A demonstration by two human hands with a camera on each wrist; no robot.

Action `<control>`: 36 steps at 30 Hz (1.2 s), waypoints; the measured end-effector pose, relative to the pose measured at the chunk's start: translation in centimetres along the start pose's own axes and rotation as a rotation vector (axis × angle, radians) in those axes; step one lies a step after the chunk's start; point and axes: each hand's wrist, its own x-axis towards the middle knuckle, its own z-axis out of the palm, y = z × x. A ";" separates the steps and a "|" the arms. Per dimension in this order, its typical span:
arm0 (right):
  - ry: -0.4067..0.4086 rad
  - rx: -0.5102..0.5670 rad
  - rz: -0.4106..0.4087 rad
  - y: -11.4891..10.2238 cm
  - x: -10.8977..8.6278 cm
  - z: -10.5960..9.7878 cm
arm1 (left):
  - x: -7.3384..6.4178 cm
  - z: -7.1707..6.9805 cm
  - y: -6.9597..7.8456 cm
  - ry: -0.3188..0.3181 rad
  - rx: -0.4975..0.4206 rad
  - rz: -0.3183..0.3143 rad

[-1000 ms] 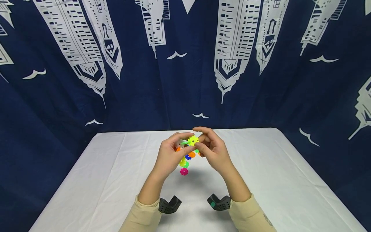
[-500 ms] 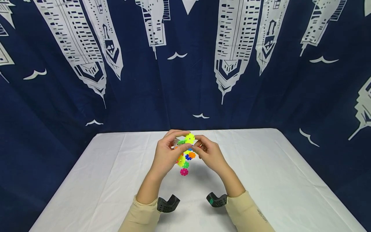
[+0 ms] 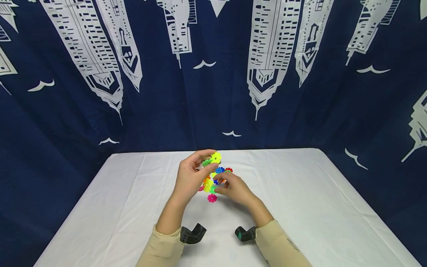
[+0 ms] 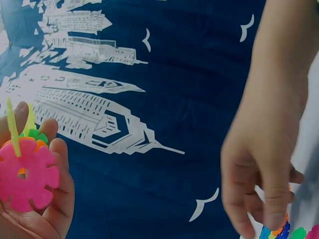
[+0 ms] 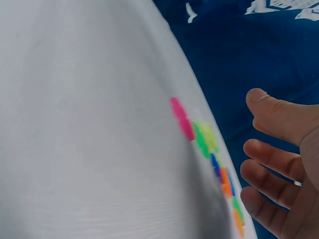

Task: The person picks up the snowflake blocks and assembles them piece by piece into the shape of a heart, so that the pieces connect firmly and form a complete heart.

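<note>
My left hand (image 3: pixel 190 174) is raised above the white table and holds several joined plastic snowflake discs between thumb and fingers. A yellow disc (image 3: pixel 215 157) and a green disc (image 3: pixel 207 162) show at its fingertips. In the left wrist view a pink disc (image 4: pixel 30 177) faces the camera, with a yellow one slotted upright into its rim. My right hand (image 3: pixel 237 188) hovers by the loose discs, its fingers loosely bent. The right wrist view shows its thumb apart from the fingers and nothing between them.
Loose snowflake discs lie on the table (image 3: pixel 133 207) beneath the hands: a pink disc (image 3: pixel 212 198) nearest me, a blue disc (image 3: pixel 219 170) and a red disc (image 3: pixel 228 170) farther back. A dark blue curtain (image 3: pixel 207 111) with white building prints hangs behind the table.
My right hand has left the held discs and come down toward the loose ones on the table. The left hand, still gripping the joined discs, has shifted slightly left.
</note>
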 end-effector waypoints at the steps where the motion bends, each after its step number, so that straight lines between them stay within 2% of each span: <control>1: -0.002 -0.019 0.006 0.2 0.0 0.2 | 0.0 0.0 0.0 -0.003 0.001 0.008; 6: -0.002 -0.088 0.062 0.7 -0.2 1.2 | 0.0 0.0 -0.1 -0.002 0.015 0.047; 9: -0.002 -0.107 0.079 0.7 -0.2 1.6 | 0.1 0.0 -0.1 0.000 0.014 0.048; 15: 0.013 -0.143 0.063 1.0 -0.2 2.3 | 0.2 0.0 -0.2 -0.010 0.023 0.033; 23: 0.046 -0.246 0.071 1.0 -0.2 3.2 | 0.2 -0.1 -0.4 -0.024 0.032 0.028; 30: 0.058 -0.238 0.076 0.9 -0.2 3.2 | 0.2 -0.1 -0.3 -0.029 0.038 0.010; 36: 0.025 -0.176 0.100 0.8 -0.3 3.0 | 0.1 0.0 -0.2 -0.025 0.029 -0.010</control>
